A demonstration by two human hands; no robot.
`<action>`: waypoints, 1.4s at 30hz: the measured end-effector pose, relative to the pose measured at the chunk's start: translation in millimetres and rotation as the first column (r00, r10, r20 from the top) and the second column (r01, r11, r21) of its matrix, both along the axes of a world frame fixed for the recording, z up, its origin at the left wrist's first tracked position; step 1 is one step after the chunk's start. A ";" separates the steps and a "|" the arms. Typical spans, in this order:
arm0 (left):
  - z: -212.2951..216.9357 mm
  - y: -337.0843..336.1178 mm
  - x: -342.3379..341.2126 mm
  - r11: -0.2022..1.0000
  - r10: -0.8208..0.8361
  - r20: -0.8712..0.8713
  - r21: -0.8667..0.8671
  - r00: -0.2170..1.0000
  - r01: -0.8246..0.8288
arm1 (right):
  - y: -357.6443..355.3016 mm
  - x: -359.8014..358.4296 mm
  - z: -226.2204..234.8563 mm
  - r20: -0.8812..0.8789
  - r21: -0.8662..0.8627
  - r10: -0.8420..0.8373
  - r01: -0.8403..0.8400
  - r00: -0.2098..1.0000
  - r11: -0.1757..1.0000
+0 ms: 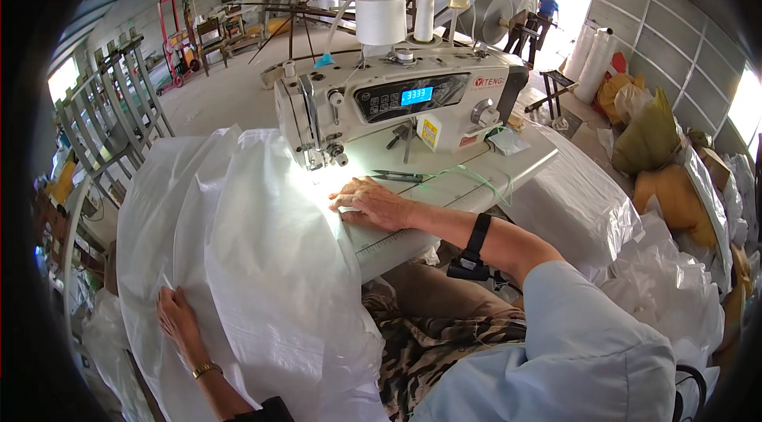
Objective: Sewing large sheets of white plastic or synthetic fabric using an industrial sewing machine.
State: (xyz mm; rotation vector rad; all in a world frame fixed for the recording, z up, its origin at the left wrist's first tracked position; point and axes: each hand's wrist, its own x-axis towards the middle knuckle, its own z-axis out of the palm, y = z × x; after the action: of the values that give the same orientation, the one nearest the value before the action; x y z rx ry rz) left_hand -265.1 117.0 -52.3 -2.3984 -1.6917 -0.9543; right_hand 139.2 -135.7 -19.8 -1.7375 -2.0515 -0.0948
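A large sheet of white woven plastic (270, 263) drapes from the sewing machine (397, 104) down over my left side. Low on the sheet, my left hand (179, 323) has its fingers curled on a fold. Beside the lit needle area, my right hand (371, 204) presses bent fingers together on the sheet's edge; the fingertips partly hide what they pinch. Just behind that hand, dark thread snips (397, 176) lie on the machine bed, with green cord (468, 176) trailing from them to the right. The needle itself is lost in glare.
Above the machine stand a big white thread cone (380, 19) and a slimmer spool (425, 17). White plastic sheets (587, 184) are heaped at right, near stuffed sacks (675, 200). A metal rack (119, 112) stands at left. Far back, a person (548, 9) stands by the doorway.
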 end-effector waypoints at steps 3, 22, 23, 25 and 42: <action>-2.3 1.8 -0.3 1.000 0.022 0.009 -0.003 1.000 -0.022 | 3.5 -1.9 -1.4 0.018 0.020 -0.025 0.025 1.000 0.999; -17.9 -69.2 -82.9 0.979 0.199 -0.078 -0.020 0.977 -0.201 | 18.8 16.0 -2.5 0.175 0.159 0.172 -0.201 0.969 0.967; -38.5 -86.9 -105.3 0.971 0.225 -0.194 -0.036 0.955 -0.236 | 21.0 23.5 2.6 0.227 0.089 0.182 -0.207 0.957 0.974; -78.3 -135.6 -136.6 0.964 0.221 -0.350 -0.066 0.911 -0.259 | 22.6 36.6 14.5 0.470 0.029 0.155 -0.191 0.869 0.981; -1.2 -230.6 -169.0 0.930 0.287 -0.385 -0.107 0.877 -0.352 | -46.8 -54.7 7.3 0.214 -0.009 0.050 -0.050 0.976 0.999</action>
State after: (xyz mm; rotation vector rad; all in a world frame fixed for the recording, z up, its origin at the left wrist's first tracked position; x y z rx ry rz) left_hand -434.2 -113.7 -53.5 -2.1092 -1.9946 -0.3010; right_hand 84.5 -182.5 -12.5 -1.7421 -2.2472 -0.2734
